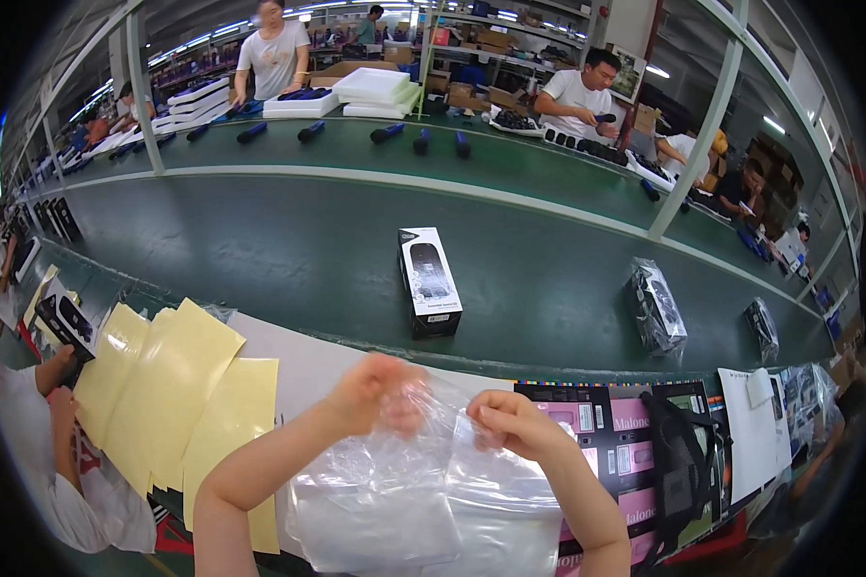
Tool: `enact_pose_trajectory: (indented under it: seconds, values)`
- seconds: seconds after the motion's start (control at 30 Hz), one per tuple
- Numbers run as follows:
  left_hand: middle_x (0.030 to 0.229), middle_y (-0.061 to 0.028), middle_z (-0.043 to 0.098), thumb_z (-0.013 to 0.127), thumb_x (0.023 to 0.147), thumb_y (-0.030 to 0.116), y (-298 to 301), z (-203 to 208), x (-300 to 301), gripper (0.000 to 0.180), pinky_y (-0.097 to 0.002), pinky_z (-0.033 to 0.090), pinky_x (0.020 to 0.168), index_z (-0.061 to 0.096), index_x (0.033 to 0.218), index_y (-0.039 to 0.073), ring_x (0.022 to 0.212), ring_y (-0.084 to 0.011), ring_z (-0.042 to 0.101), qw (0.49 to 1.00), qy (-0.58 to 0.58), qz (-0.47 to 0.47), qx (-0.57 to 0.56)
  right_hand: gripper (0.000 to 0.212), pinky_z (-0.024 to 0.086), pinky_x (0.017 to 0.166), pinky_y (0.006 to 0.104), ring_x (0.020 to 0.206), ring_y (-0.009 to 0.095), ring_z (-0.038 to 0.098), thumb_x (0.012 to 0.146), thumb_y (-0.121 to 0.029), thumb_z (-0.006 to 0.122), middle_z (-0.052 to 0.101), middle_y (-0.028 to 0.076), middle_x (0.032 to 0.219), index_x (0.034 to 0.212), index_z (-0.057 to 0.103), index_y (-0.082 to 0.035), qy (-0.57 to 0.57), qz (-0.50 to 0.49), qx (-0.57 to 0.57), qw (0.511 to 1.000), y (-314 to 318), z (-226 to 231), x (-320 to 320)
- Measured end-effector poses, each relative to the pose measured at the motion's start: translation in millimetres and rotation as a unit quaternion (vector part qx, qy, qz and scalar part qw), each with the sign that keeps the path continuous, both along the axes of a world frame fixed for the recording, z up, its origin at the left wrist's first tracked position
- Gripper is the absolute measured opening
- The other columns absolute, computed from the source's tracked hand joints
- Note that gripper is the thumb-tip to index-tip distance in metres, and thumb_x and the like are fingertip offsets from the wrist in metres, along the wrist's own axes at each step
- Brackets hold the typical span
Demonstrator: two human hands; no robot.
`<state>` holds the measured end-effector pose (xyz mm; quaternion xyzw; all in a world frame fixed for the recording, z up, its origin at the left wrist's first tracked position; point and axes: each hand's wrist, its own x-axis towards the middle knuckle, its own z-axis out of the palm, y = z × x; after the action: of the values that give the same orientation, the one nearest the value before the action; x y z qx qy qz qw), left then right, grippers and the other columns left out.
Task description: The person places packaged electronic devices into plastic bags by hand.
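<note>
A clear plastic bag (440, 402) stretches between my two hands above the near worktable. My left hand (375, 392) is curled around one side of it, its fingers slightly blurred. With thumb and fingertips, my right hand (512, 421) pinches the other side. Below them, stacks of flat clear plastic bags (375, 529) cover the table. Straight ahead on the green belt, a black-and-white box (431, 279) lies apart from both hands.
Two film-wrapped boxes (657, 310) sit on the belt to the right. Yellow sheets (178, 385) lie at left; printed pink-and-black sheets (635, 457) and a black strap (681, 471) at right. A metal rail (356, 175) crosses beyond. At far left, a co-worker's hand (58, 370) holds a box.
</note>
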<state>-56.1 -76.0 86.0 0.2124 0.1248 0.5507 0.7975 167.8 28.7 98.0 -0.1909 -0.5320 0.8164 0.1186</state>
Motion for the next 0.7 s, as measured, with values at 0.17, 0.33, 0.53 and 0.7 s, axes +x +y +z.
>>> enact_pose_trajectory:
  seconds: [0.17,0.33,0.53,0.7]
  values:
    - [0.077,-0.0028,0.057,0.047,0.087,0.010,32,-22,-41,0.012,-0.0224,0.041,0.056,0.058,0.085,0.006,0.065,-0.0087,0.052,0.986,0.115,0.105,0.066,0.014,0.044,0.058,0.0228,0.062,0.007,0.051,0.084,-0.012,0.056,0.053,0.001,0.077,0.094,0.055,-0.002,0.038,-0.082,0.078,0.993,47,-24,-45]
    - [0.083,-0.0005,0.059,0.052,0.085,0.005,90,-69,-24,0.019,-0.0189,0.039,0.051,0.059,0.102,0.003,0.060,-0.0043,0.050,0.729,0.512,0.455,0.009,0.016,0.044,0.051,0.0227,0.056,0.007,0.053,0.084,-0.011,0.054,0.057,0.003,0.079,0.096,0.057,0.000,0.027,-0.331,0.284,0.899,113,-93,-93]
    - [0.060,-0.0020,0.055,0.046,0.090,0.021,102,-77,-22,0.026,-0.0246,0.040,0.049,0.061,0.091,0.000,0.052,-0.0055,0.049,0.720,0.586,0.373,-0.004,0.022,0.039,0.042,0.0206,0.046,0.005,0.048,0.086,-0.017,0.055,0.059,0.001,0.064,0.094,0.062,0.003,-0.020,-0.325,0.168,0.930,114,-101,-98]
    - [0.052,0.0034,0.049,0.051,0.089,0.030,86,-21,-34,0.038,-0.0220,0.034,0.043,0.058,0.066,0.000,0.047,-0.0031,0.044,0.716,0.535,0.448,0.031,0.023,0.038,0.043,0.0181,0.047,0.002,0.046,0.087,-0.019,0.055,0.059,-0.002,0.066,0.099,0.063,-0.001,0.023,-0.292,0.193,0.936,81,-21,-88]
